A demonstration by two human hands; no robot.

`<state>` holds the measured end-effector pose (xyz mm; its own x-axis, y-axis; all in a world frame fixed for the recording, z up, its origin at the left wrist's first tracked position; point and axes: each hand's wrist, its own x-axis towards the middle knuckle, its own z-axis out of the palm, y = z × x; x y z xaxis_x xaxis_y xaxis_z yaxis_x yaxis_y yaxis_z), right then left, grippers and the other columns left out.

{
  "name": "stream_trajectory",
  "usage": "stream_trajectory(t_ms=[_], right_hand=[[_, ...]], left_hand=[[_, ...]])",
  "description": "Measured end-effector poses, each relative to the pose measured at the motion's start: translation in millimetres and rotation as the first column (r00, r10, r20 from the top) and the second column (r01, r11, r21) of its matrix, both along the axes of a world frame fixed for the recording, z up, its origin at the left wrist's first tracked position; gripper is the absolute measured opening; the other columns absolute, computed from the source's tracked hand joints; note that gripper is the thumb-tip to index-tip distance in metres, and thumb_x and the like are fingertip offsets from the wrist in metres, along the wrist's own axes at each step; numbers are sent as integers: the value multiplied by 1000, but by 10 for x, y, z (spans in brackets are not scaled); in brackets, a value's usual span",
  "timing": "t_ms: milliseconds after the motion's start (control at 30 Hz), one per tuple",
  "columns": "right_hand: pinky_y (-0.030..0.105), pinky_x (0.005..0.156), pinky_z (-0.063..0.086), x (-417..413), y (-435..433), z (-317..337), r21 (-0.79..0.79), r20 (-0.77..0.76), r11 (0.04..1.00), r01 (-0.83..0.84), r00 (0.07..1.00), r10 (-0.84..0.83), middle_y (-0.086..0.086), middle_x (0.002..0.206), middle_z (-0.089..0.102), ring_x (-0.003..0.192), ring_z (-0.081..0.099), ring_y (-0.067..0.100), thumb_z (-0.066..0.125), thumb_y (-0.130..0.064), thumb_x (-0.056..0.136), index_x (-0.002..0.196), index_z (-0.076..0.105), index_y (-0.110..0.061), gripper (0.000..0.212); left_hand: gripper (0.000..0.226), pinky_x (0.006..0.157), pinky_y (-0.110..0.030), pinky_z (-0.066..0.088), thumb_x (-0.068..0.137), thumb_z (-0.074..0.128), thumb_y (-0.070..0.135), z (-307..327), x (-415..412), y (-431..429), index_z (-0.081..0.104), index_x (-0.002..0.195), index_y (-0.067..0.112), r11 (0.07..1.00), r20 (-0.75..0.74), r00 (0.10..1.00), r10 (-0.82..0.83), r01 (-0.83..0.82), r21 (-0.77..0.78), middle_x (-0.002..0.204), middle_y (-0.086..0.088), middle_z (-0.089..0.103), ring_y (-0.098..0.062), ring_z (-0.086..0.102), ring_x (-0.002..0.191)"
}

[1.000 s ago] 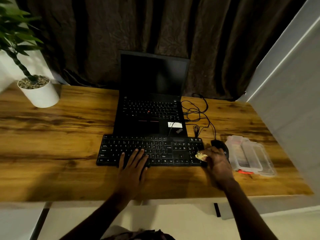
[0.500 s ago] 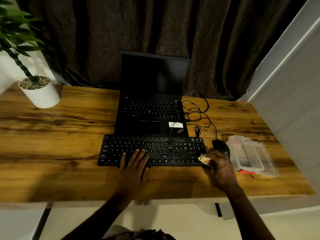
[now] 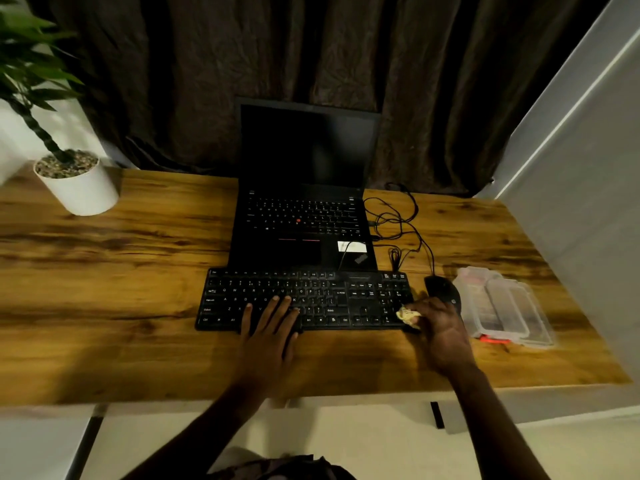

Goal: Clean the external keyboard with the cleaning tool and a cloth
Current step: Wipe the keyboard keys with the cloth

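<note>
A black external keyboard [image 3: 329, 299] lies on the wooden desk [image 3: 121, 306] in front of an open laptop [image 3: 304, 209]. My left hand [image 3: 270, 327] rests flat on the keyboard's lower middle keys, fingers straight. At the keyboard's right end, near its front corner, my right hand [image 3: 438, 329] pinches a small crumpled yellowish cloth [image 3: 408, 315]. A cleaning tool is not clearly visible.
A black mouse [image 3: 441, 289] sits just beyond my right hand, its cable looping back to the laptop. A clear plastic case [image 3: 502, 306] with a red item under its front edge lies at the right. A white potted plant [image 3: 78, 185] stands at the back left.
My right hand with the cloth has slid slightly toward me along the keyboard's right end. The left hand has stayed in place.
</note>
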<state>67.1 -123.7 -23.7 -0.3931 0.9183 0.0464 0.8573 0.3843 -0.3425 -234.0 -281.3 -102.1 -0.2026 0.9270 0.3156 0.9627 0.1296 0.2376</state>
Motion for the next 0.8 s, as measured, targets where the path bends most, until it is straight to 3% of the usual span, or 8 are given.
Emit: stream_trajectory(t_ms=[200, 400, 533, 667, 800], right_hand=[[51, 99, 43, -53, -54, -5, 27, 64, 998, 65, 996, -67, 12, 133, 56, 122, 46, 37, 75, -21, 81, 122, 66, -24, 41], [45, 98, 44, -216, -120, -2, -10, 130, 1000, -18, 991, 20, 3, 136, 54, 120, 47, 31, 76, -30, 81, 120, 64, -35, 42], [42, 93, 45, -104, -73, 77, -24, 83, 997, 67, 994, -64, 4, 136, 54, 118, 46, 30, 79, -27, 79, 121, 65, -34, 45], [45, 98, 44, -259, -156, 75, -9, 90, 1000, -1, 996, 2, 4, 133, 55, 118, 46, 30, 74, -26, 82, 120, 64, -35, 41], [37, 106, 35, -562, -283, 81, -26, 166, 996, -82, 982, 85, -3, 139, 46, 129, 37, 23, 62, -28, 92, 130, 56, -39, 40]], left_hand=[[50, 117, -61, 20, 103, 30, 42, 18, 6, 1, 57, 139, 21, 1000, -1, 1000, -5, 5, 14, 153, -2, 46, -21, 33, 147], [49, 117, -62, 22, 103, 31, 41, 34, 7, -9, 58, 138, 20, 1000, -1, 1000, -9, 9, 27, 152, -4, 48, -23, 35, 146], [50, 116, -62, 23, 102, 31, 41, 42, 16, -15, 58, 138, 19, 1000, 0, 1000, -11, 11, 22, 152, -4, 48, -23, 35, 146], [50, 116, -63, 23, 103, 31, 41, 37, 9, -6, 58, 138, 19, 1000, 2, 1000, -14, 14, 27, 152, -5, 48, -23, 35, 146], [51, 117, -62, 21, 104, 28, 41, 21, -2, -4, 57, 139, 19, 1000, 4, 1000, -11, 11, 17, 152, -5, 47, -23, 34, 147]])
